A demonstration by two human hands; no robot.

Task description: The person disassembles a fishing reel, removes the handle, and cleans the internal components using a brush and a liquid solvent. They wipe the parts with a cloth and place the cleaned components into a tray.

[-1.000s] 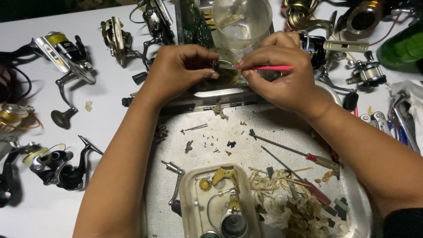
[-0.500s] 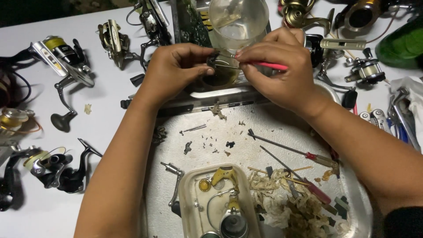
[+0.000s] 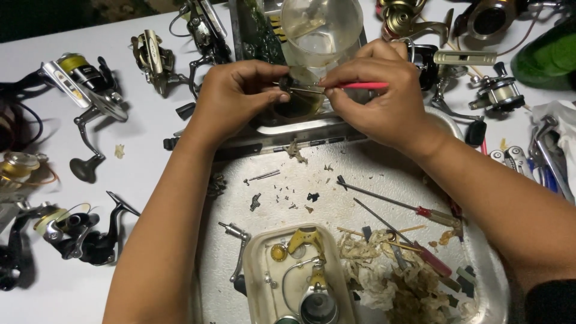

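Far centre, over a small round dish of murky greenish liquid (image 3: 300,103): both hands meet. Left hand (image 3: 237,96) has thumb and fingertips closed on a small dark metal part (image 3: 287,83), held just above the dish. Right hand (image 3: 375,99) pinches a thin red-handled brush (image 3: 354,86) between thumb and forefinger, handle lying level, its tip at the dark part. What the dish holds beneath the liquid cannot be made out.

Just beyond the dish, a clear plastic cup (image 3: 321,27) with pale scraps inside, close enough to crowd the fingertips from the far side.

Near centre, a large silver metal tray (image 3: 336,198) under both forearms. On its bare floor: scattered tiny dark screws and chips (image 3: 287,195), two long red-handled screwdrivers (image 3: 399,207) lying aslant on the right, and a heap of soiled crumpled tissue (image 3: 390,276) at the near right.

Inside the tray, near edge, a cream rectangular plastic tub (image 3: 258,282) holding a yellow-gold reel frame piece (image 3: 303,239), a wire bail and a round dark spool.

On the white table (image 3: 72,288): left, a silver-and-black spinning reel (image 3: 84,81) far, a black spinning reel (image 3: 78,231) near. Far right, a small round silver baitcasting reel (image 3: 498,93) and a green bottle (image 3: 549,60); folded pliers (image 3: 516,159) lie just beside the right forearm.
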